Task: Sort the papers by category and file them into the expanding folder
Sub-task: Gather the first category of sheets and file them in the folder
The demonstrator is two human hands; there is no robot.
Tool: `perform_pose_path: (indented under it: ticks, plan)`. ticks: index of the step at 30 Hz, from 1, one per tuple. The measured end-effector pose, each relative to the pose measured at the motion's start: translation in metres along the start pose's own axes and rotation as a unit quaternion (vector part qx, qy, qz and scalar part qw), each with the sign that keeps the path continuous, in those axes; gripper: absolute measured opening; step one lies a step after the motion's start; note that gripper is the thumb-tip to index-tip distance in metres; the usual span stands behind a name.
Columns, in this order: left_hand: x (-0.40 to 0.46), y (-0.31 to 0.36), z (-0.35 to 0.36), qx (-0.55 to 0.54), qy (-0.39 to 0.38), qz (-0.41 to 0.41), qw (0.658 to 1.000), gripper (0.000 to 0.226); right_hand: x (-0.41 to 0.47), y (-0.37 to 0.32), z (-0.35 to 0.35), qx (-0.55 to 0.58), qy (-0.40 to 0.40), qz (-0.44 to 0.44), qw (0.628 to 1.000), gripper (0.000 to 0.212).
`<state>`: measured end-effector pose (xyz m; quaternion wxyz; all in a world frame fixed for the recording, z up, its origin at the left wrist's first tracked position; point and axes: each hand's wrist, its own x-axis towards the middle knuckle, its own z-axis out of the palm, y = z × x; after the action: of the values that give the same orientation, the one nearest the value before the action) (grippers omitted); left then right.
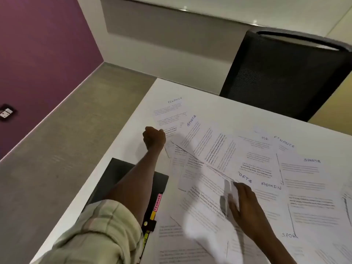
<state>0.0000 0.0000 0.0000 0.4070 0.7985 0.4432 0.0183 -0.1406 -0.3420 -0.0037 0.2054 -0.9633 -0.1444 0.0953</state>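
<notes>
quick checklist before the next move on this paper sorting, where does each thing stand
1. Left hand has hold of a sheet: ok, fingers curled on a paper's edge near the far FINANCE sheet.
2. Right hand has hold of a sheet: ok, it pinches the corner of a lifted sheet.
3. Which category the lifted sheet is: cannot tell, its heading is not readable.
4. Category headings readable on the spread papers: ok, FINANCE, SPORTS, HR and ADMIN show.
5. Expanding folder within reach: ok, it lies under the left forearm, coloured tabs showing.
6. Folder open: cannot tell.
</notes>
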Motion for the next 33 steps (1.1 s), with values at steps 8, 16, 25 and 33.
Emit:
perform_pose_path:
  ticks: [8,16,25,33]
  plan:
    - [0.04,0.008,0.061,0.089,0.021,0.018,0.996,0.084,0.019,-0.001,0.001,0.023,0.039,-0.007,0.999,0.05]
    - [0.047,0.012,0.068,0.092,-0.004,-0.066,0.994,0.095,0.032,-0.017,0.014,0.016,0.039,-0.019,0.999,0.05]
    - [0.045,-0.006,0.039,-0.055,0.009,-0.06,0.997,0.04,0.036,-0.032,0.017,-0.001,0.041,-0.046,0.998,0.04]
    - [-0.019,-0.021,-0.018,-0.128,0.143,0.139,0.972,0.017,0.023,-0.045,-0.007,0.004,0.058,-0.078,0.995,0.038]
